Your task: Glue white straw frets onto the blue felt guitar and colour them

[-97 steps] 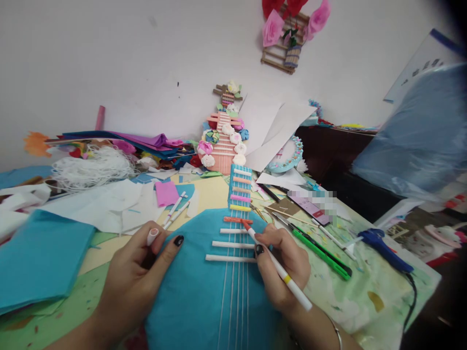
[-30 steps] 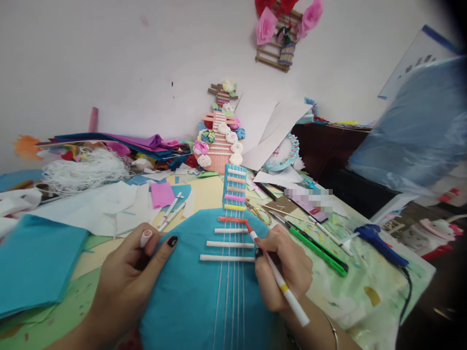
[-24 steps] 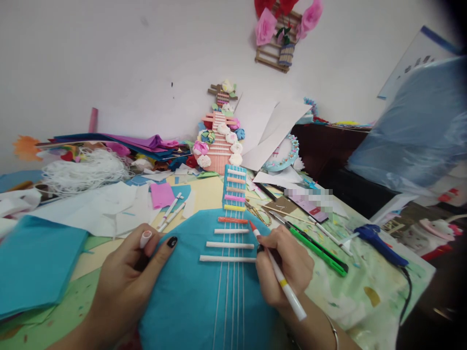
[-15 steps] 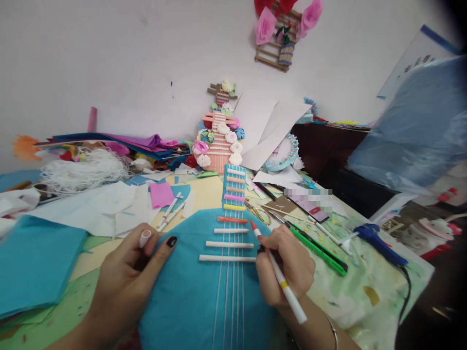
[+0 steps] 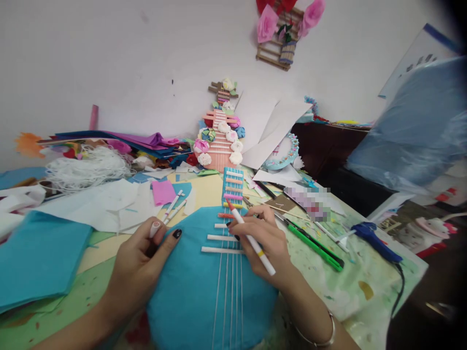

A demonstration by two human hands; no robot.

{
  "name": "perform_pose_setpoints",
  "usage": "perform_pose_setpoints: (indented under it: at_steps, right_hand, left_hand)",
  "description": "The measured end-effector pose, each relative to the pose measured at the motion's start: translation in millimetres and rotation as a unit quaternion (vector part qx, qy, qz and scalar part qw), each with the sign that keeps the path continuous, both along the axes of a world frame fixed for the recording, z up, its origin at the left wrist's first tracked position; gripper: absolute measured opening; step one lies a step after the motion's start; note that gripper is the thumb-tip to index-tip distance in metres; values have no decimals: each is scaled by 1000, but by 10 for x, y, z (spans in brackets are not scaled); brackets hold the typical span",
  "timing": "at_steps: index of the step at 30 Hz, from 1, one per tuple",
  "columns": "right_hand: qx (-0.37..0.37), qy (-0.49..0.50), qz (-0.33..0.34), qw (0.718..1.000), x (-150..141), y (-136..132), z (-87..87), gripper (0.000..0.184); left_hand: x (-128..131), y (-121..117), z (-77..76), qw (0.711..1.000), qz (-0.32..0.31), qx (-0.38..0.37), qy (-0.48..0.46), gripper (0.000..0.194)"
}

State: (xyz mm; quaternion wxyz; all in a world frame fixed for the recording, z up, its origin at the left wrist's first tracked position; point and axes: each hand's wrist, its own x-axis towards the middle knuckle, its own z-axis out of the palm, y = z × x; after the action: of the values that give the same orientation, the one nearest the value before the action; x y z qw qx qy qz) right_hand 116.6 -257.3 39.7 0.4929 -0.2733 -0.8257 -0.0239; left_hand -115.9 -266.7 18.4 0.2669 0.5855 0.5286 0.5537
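A blue paper-covered guitar point(image 5: 189, 291) stands tilted before me, with white strings down its neck and body and short sticks across them. Some sticks are white, others pink, yellow, or red. My left hand point(image 5: 136, 272) is closed around a white marker cap point(image 5: 155, 229), its thumb resting on the guitar's left edge. In my right hand point(image 5: 268, 243), a white marker point(image 5: 260, 253) with a yellow band is pinched like a pen. Its red tip is over the lower neck, near the yellow stick point(image 5: 238, 205) and the red stick point(image 5: 225, 215); contact cannot be made out.
Two more markers point(image 5: 175, 212) lie left of the neck. To the right are a green cutter point(image 5: 314, 245), a phone point(image 5: 302, 201) and a blue glue gun point(image 5: 377, 242). Blue paper point(image 5: 40, 262) lies at left. Behind stands a flower-trimmed pink guitar point(image 5: 219, 150).
My right hand has moved left and upward with the marker, from beside the red stick's right end to over the neck. My left hand has shifted slightly right.
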Motion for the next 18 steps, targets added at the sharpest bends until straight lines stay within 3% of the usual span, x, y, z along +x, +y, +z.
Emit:
perform_pose_setpoints:
  at_steps: [6,12,14,18]
  right_hand:
    - [-4,-19,-45,999,1,67,-104,22]
    - [1,121,-66,990,45,76,-76,21]
    - [12,211,-100,972,86,88,-64,15]
    - [31,395,-184,899,208,143,-31,5]
  left_hand:
    - [-17,6,-26,1000,-13,-8,-6,38]
    - [-42,30,-55,999,-26,-3,39,35]
    - [-50,67,-61,996,-25,-2,80,33]
    - [-77,174,-72,977,-17,-22,213,24]
